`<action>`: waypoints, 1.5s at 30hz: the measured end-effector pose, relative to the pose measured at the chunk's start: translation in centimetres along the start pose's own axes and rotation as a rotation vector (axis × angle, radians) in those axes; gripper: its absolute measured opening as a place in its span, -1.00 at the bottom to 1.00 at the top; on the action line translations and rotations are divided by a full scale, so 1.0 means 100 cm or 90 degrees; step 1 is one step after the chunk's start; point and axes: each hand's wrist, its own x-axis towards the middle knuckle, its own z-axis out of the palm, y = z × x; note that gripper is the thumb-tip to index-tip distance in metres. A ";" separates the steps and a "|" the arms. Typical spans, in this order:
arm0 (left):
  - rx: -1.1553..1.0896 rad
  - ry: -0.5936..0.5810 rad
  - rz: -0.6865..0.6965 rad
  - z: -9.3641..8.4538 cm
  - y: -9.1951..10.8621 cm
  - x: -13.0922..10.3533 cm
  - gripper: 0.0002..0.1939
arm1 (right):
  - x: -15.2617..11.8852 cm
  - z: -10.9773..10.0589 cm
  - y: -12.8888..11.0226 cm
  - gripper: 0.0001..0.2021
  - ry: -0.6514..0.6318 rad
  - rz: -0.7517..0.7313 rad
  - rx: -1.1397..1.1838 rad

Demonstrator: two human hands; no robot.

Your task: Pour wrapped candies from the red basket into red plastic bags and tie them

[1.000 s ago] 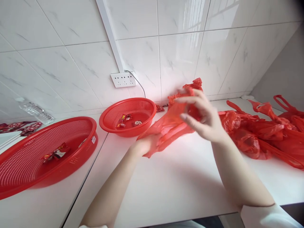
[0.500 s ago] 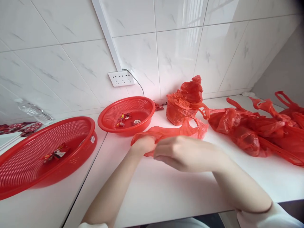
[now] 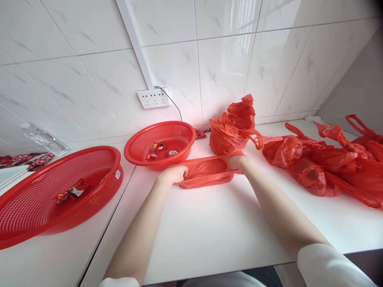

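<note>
Red plastic bag [image 3: 206, 179] at centre, low over the desk [image 3: 209, 227], mouth toward the person, stretched wide between both hands. Left hand [image 3: 176, 174] at the bag's left end, in the opening, fingers curled against the film. Right hand [image 3: 236, 162] at the right end, fingers mostly hidden by film and their own angle. Bag contact clear on both sides — cannot tell whether either is pinching the film or just pushing it apart.

Just beyond the left hand: smaller red basket [image 3: 183, 154], a few wrapped packets [image 3: 155, 150] on its bottom. Larger red basket [image 3: 26, 203] farther left, also with packets inside, across the desk seam. Filled red bag [image 3: 226, 137] stands behind the right hand, near the wall [image 3: 101, 83], top bunched upward. Pile of red bags [image 3: 323, 163] to the right, handles sticking up, lying on the desk.

Back edge: small red packet [image 3: 200, 134] between the smaller basket and the filled bag. Clear plastic bottle [image 3: 44, 139] at far left, tilted, beside red patterned packaging [image 3: 38, 160]. Wall is pale marbled tile — white socket panel [image 3: 153, 99] on it, grey cable [image 3: 172, 103] running down behind the smaller basket.
</note>
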 end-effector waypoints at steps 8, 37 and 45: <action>-0.073 -0.051 0.067 0.001 -0.017 0.012 -0.55 | 0.004 0.000 -0.012 -0.57 -0.130 -0.015 0.017; -0.062 0.279 0.252 0.003 0.044 -0.048 -0.69 | -0.027 -0.017 -0.061 -0.71 -0.061 -0.189 0.006; -0.064 0.180 0.193 0.061 -0.003 -0.017 0.04 | 0.002 0.009 -0.047 0.05 -0.106 -0.024 -0.067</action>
